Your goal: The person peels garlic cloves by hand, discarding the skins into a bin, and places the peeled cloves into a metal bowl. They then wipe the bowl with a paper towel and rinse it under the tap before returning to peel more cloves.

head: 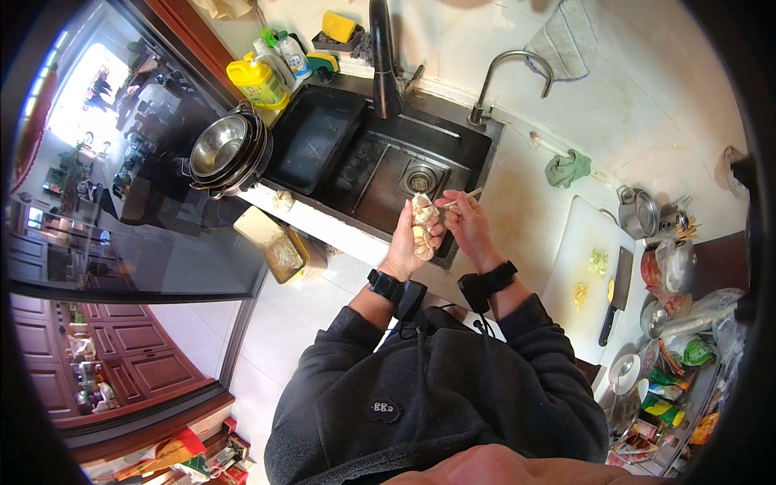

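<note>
Just over the near edge of the sink [357, 206], my left hand [403, 239] cradles garlic [425, 209]. A whitish, papery head sits at the fingertips, and several cloves [422, 242] lie lower against the palm. Beside it, my right hand [471, 227] pinches a thin pale piece [474, 193], perhaps a garlic stalk; its lower end is hidden by the fingers. The right fingertips are close to the garlic, and whether they touch it I cannot tell. Behind the hands is the round metal drain [420, 179].
A white cutting board [564, 303] at right bears a cleaver [619, 285], chopped green pieces [598, 261] and minced yellowish bits [580, 295]. Stacked metal bowls [221, 148] stand left of the sink. An open bin [285, 254] is below the counter edge. A black faucet [383, 79] overhangs the sink.
</note>
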Tool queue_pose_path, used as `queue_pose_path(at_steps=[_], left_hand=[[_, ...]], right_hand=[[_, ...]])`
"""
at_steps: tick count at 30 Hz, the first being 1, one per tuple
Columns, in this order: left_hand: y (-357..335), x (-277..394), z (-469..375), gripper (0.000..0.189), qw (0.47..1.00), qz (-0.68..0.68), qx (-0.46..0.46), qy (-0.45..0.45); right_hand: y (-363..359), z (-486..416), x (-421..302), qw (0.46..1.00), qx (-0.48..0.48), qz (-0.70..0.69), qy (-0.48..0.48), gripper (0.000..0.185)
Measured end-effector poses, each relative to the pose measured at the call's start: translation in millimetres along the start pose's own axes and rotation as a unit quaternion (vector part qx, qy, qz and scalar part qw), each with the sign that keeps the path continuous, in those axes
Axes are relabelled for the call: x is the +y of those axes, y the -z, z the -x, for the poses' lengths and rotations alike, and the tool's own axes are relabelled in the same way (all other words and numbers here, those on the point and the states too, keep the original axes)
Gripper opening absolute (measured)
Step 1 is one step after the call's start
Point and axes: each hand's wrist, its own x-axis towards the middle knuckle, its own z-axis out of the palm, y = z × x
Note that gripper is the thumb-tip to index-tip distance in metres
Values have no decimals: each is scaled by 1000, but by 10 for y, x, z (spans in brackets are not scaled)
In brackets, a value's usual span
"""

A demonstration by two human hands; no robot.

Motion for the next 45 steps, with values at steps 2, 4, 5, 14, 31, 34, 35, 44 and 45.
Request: queue_pose_path(at_steps=[2,4,5,14,31,34,35,44,45], left_hand=[[19,2,26,43,1000,-5,1,-10],[47,22,62,41,1000,3,-13,-2],[61,27,86,40,1000,6,-10,1],[316,248,892,42,991,73,67,-90],[2362,2629,3490,49,936,98,166,-295],[2578,2812,3670,50,925,108,192,-308],[2649,2851,3719,51,923,115,195,-311],[3149,3061,3858,51,912,85,279,-288],[3148,3088,3850,50,911,89,285,-284]], right_hand=[[-10,54,-56,1000,-11,21,-8,31],[-12,101,-108,999,-19,38,-20,31],[-8,121,-128,998,-3,61,-31,31],[-430,1,502,981,-49,128,-136,31],[-2254,-1305,5291,646,-280,690,-165,35],[-2258,-1589,5776,620,-288,707,-184,54],[-2280,-1648,5926,603,-275,723,-195,64],[-2068,-1979,6630,620,-207,723,-224,55],[-2090,-1972,6579,632,-194,713,-232,54]])
